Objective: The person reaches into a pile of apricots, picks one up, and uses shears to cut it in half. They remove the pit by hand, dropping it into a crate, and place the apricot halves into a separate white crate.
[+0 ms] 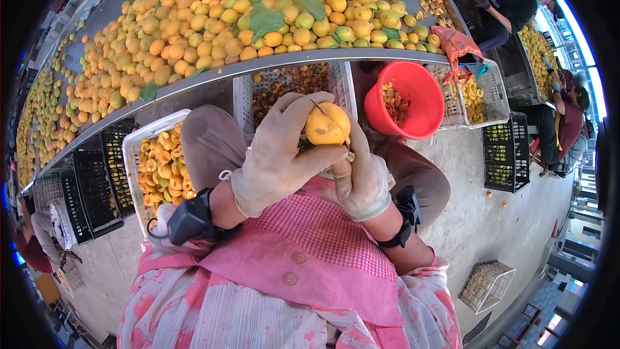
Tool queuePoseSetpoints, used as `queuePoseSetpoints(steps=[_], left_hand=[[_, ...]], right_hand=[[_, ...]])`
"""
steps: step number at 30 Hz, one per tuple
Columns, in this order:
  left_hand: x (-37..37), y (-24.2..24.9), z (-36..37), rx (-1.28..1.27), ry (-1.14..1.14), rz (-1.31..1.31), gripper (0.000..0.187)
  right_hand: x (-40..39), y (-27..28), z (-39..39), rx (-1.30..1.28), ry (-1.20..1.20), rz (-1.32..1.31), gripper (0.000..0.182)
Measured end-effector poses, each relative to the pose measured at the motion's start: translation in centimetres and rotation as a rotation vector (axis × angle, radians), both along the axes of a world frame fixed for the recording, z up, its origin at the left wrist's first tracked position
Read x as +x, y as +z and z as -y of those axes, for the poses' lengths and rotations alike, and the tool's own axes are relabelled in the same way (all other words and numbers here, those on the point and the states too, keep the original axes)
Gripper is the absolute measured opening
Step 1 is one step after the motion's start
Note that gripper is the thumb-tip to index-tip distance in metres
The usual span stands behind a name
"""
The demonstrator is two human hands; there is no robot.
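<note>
Both my hands wear pale, soiled work gloves and meet above my lap. My left hand (278,155) is closed around a ripe yellow-orange apricot (321,132) with brownish marks on its skin. Across the top of the fruit runs a thin, dark, curved blade (328,114), slanting down towards my right hand (361,184). That hand is closed, its thumb just below the apricot; its grip on the knife is mostly hidden. Right behind the hands, under the table edge, stands a white crate (352,87) with brownish fruit pieces.
A metal table (361,58) heaped with apricots (194,32) and some leaves spans the front. On my left is a white crate of halved apricots (161,168); on my right, a red bucket (420,110). Black crates (507,155) stand on both sides. Other people sit at right.
</note>
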State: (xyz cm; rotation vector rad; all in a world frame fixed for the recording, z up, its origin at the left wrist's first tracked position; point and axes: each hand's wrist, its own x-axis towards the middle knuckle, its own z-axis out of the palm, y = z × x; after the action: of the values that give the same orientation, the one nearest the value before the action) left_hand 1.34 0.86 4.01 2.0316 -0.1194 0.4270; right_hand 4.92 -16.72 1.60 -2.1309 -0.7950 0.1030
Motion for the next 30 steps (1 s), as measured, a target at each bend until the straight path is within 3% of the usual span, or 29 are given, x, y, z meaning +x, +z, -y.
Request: queuePoseSetpoints(steps=[4,7,9,11,14,17,19,25,30], left_hand=[[0.1,0.3,0.1,-0.053,0.020,-0.088,0.058],[0.4,-1.6,0.6,-0.116,-0.010,-0.036,0.049],[0.2,-1.6,0.7,-0.087,-0.075,-0.078,0.051],[0.0,-1.7,1.0,-0.061,-0.148,-0.122,0.054],[-0.2,-1.6,1.3,-0.040,-0.064,-0.057,0.049],[-0.3,-1.4,1.4,-0.076,-0.027,-0.230,0.047],[-0.1,-2.2,1.3,-0.095,-0.042,-0.055,0.047],[-0.5,-2.4,1.1,-0.060,-0.038,0.050,0.046],[-1.2,-2.6,1.0,-0.060,-0.056,0.036,0.045]], right_hand=[[0.1,-0.4,0.0,0.051,0.036,0.017,0.066],[0.6,-0.1,-0.1,0.079,0.061,-0.155,0.069],[1.6,-0.7,-0.3,0.326,0.204,-0.164,0.078],[1.7,0.2,0.0,0.282,0.225,-0.247,0.081],[1.5,-0.1,-0.1,0.282,0.239,-0.264,0.076],[1.0,0.3,-0.2,0.252,0.213,-0.294,0.074],[1.2,0.6,-0.1,0.297,0.242,-0.611,0.075],[0.7,0.9,-0.5,0.545,0.377,-0.737,0.076],[0.7,1.0,-0.3,0.534,0.435,-0.762,0.075]])
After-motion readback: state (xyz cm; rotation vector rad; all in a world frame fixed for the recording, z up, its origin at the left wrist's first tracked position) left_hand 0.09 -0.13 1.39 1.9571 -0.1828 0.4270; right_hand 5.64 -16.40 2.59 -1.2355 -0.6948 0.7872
